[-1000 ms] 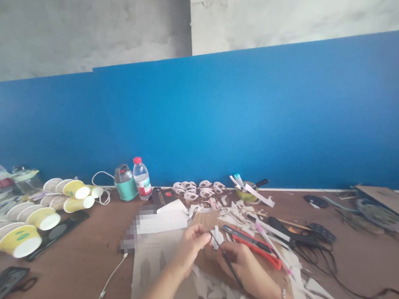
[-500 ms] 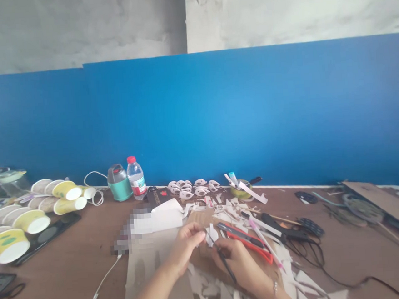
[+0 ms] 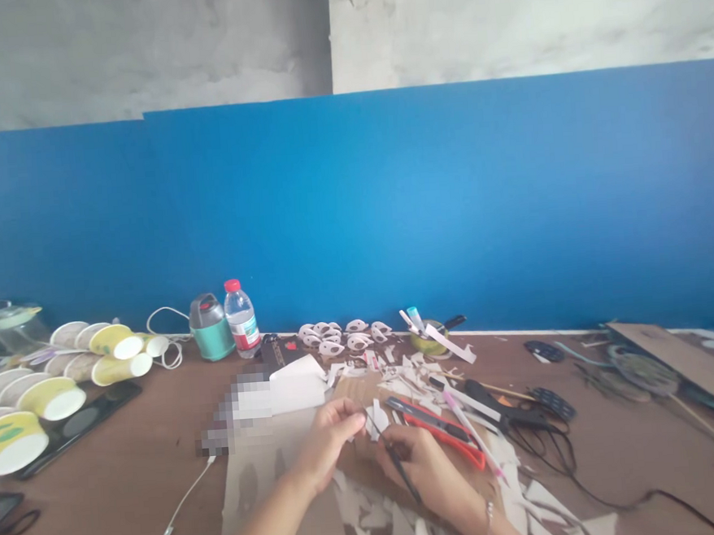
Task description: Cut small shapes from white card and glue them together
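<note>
My left hand (image 3: pixel 331 442) has its thumb and fingertips pinched together over the cardboard; whatever they hold is too small or hidden to name. In the closed fingers of my right hand (image 3: pixel 424 462) is a slim dark tool with a thin pointed end (image 3: pixel 403 474), slanting up toward the left fingertips. Between the hands shows a white paper piece (image 3: pixel 377 421); I cannot tell if it is held or lying there. Beneath is a brown cardboard sheet (image 3: pixel 361 456). A utility knife (image 3: pixel 429 417) lies beside red-orange handles (image 3: pixel 461 448), just beyond my right hand.
White paper scraps (image 3: pixel 380 514) surround the cardboard. Several white bird-like cutouts (image 3: pixel 331 347) line the back, near a bottle (image 3: pixel 242 320) and a teal container (image 3: pixel 211 331). Paper cups (image 3: pixel 54 395) lie left. A black glue gun (image 3: pixel 489 401) with a cord and a tape roll (image 3: pixel 429 342) are right.
The whole scene has shifted slightly left as the head view turned a little right. Both hands keep nearly the same pose, the dark tool still pointing at the left fingertips.
</note>
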{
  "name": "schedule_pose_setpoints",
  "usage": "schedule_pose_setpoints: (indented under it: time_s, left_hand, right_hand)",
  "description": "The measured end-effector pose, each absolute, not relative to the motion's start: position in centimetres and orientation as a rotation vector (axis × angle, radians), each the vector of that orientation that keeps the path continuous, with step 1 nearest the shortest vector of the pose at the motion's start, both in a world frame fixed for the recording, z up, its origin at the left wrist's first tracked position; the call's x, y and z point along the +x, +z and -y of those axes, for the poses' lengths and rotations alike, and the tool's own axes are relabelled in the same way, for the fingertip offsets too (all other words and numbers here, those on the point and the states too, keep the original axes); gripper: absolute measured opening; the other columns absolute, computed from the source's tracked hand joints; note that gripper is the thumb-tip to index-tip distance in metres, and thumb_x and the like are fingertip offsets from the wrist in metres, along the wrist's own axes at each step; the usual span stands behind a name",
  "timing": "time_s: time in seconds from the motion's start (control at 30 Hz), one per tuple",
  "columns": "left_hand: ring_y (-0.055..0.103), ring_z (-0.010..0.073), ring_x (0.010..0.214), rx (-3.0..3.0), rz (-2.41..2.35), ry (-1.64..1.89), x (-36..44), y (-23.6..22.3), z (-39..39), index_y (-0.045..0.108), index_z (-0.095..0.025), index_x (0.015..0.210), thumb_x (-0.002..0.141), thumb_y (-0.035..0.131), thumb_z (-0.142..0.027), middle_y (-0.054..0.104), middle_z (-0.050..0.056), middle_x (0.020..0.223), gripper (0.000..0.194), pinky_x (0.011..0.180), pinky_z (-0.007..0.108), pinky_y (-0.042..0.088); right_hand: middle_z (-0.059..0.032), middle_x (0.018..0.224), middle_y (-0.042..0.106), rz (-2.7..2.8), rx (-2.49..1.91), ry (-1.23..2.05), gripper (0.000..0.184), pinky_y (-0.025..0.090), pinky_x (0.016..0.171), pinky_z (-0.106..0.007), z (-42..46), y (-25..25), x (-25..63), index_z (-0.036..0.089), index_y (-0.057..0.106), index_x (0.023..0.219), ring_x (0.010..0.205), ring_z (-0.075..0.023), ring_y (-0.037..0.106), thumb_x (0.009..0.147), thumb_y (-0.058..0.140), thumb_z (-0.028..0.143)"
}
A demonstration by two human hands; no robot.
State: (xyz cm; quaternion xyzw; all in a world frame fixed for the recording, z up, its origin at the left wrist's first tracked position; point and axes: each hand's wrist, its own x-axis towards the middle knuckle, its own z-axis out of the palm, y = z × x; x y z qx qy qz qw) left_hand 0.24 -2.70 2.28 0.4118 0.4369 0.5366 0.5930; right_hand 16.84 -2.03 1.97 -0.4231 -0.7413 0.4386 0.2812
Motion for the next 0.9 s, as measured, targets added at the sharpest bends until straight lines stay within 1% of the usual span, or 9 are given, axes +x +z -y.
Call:
schedule_pose_setpoints:
  time_s: [0.17, 0.4, 0.57, 0.77, 0.9]
  left_hand:
    - [0.049, 0.0117, 0.057, 0.956, -1.022, 1.222, 0.23, 2.28, 2.72, 0.058, -0.016, 0.061, 0.062, 0.069, -0.026, 0.058, -0.002, 0.055, 0.015, 0.06, 0.024, 0.034]
    - [0.049, 0.0107, 0.057, 0.932, -0.984, 1.226, 0.07, 2.32, 2.78, 0.061, -0.015, 0.062, 0.064, 0.069, -0.024, 0.058, -0.002, 0.057, 0.013, 0.059, 0.023, 0.034]
    - [0.049, 0.0101, 0.056, 0.89, -0.959, 1.231, 0.09, 2.39, 2.75, 0.061, -0.014, 0.062, 0.062, 0.071, -0.024, 0.057, -0.002, 0.057, 0.013, 0.057, 0.021, 0.035]
    - [0.047, 0.0091, 0.055, 0.859, -0.956, 1.245, 0.17, 2.41, 2.68, 0.061, -0.014, 0.061, 0.06, 0.072, -0.024, 0.055, -0.002, 0.057, 0.015, 0.057, 0.021, 0.034]
    - [0.045, 0.0089, 0.056, 0.876, -0.956, 1.269, 0.28, 2.38, 2.67, 0.062, -0.014, 0.065, 0.059, 0.071, -0.022, 0.054, -0.003, 0.058, 0.014, 0.057, 0.02, 0.033]
  right_hand:
    - [0.0033, 0.057, 0.046, 1.97, -1.093, 1.198, 0.017, 0.029, 0.049, -0.02, 2.03, 1.88, 16.9, 0.015, 0.057, 0.066, 0.052, -0.0092, 0.035, 0.077, 0.054, 0.029]
    - [0.0035, 0.054, 0.044, 1.963, -1.082, 1.227, 0.02, 0.027, 0.047, -0.02, 1.95, 2.04, 16.91, 0.014, 0.057, 0.064, 0.052, -0.0089, 0.033, 0.077, 0.052, 0.029]
    - [0.0034, 0.053, 0.047, 1.978, -1.114, 1.2, 0.019, 0.027, 0.047, -0.021, 2.05, 2.46, 16.85, 0.014, 0.06, 0.064, 0.051, -0.009, 0.035, 0.075, 0.054, 0.027]
    - [0.0041, 0.052, 0.046, 1.975, -1.15, 1.188, 0.016, 0.026, 0.047, -0.021, 1.95, 2.34, 16.82, 0.014, 0.06, 0.063, 0.05, -0.009, 0.035, 0.073, 0.053, 0.024]
    - [0.0046, 0.05, 0.044, 1.907, -1.13, 1.205, 0.014, 0.025, 0.046, -0.021, 1.94, 2.06, 16.73, 0.015, 0.058, 0.062, 0.049, -0.0085, 0.035, 0.073, 0.055, 0.022]
